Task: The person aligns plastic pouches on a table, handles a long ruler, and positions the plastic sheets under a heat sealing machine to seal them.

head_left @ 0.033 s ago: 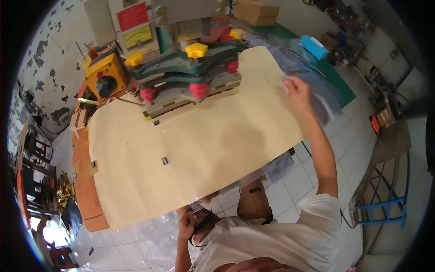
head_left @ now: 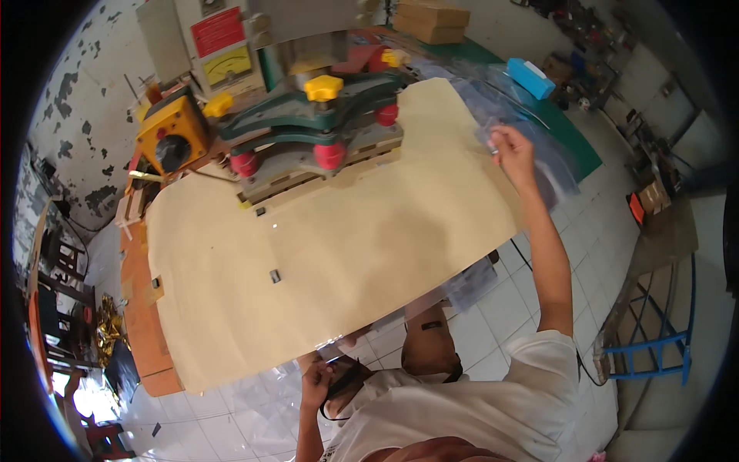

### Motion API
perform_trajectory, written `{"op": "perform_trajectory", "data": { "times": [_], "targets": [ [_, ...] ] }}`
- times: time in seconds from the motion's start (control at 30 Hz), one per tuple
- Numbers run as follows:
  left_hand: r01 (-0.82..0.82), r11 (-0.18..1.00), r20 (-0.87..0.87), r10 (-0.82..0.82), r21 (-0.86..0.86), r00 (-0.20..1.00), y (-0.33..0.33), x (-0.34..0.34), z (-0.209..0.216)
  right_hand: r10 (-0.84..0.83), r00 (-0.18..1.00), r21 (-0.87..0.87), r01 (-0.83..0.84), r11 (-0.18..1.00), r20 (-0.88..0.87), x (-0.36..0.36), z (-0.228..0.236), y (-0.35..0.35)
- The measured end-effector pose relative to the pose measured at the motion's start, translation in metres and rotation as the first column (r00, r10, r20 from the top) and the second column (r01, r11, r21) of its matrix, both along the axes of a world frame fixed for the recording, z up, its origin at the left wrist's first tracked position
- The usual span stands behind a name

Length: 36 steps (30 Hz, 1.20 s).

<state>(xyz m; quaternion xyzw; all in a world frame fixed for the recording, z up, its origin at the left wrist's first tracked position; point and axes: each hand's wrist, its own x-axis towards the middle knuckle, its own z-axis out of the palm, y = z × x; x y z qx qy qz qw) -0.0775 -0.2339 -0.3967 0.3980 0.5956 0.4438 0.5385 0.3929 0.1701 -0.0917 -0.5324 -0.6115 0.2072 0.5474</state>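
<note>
My right hand [head_left: 514,154] is over the right end of the tan board [head_left: 346,254], fingers pinched at the edge of a clear plastic sheet [head_left: 550,165] among the sheets there. My left hand [head_left: 315,383] is low, just off the board's near edge, its fingers curled closed. Clear plastic [head_left: 262,396] hangs beside it, but what those fingers hold is hard to make out. Above the board's far side stands a press head [head_left: 315,146] with dark green arms, yellow star knobs and red cushions. Two small dark pieces [head_left: 275,276] sit on the board.
An orange control box [head_left: 175,135] with a black knob stands left of the press. Behind it are cardboard boxes [head_left: 431,21] and a blue box [head_left: 531,78] on a green mat [head_left: 581,150]. A blue metal frame [head_left: 654,350] is on the right over the tiled floor.
My right hand has moved slightly to the right, toward the clear sheets. The press and board sit slightly farther left in view. My left hand stays nearly in place.
</note>
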Motion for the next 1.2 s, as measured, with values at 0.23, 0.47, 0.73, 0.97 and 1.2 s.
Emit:
{"op": "perform_trajectory", "data": {
  "times": [0.23,0.47,0.73,0.97,1.2],
  "targets": [
    [0.067,0.994,0.018,-0.066,-0.083,0.998,0.012,0.002,-0.004,-0.340,0.741,-0.086,0.359,0.929,-0.579,0.224,-0.005,0.045],
    [0.111,0.981,-0.126,-0.132,-0.158,0.983,0.039,0.010,0.001,-0.284,0.305,-0.183,0.319,0.930,-0.909,0.425,-0.031,0.131],
    [0.096,0.968,-0.351,-0.176,-0.233,0.920,0.041,0.019,0.004,-0.547,0.414,0.074,0.746,0.662,0.728,0.325,0.006,0.183],
    [0.111,0.966,-0.439,-0.207,-0.234,0.874,0.043,0.023,-0.003,-0.067,0.678,-0.268,0.377,0.887,0.732,0.305,-0.019,0.232],
    [0.158,0.978,-0.590,-0.207,-0.135,0.780,0.039,0.021,-0.009,-0.154,0.555,-0.100,0.400,0.911,0.817,0.250,0.009,0.200]
  ]
}}
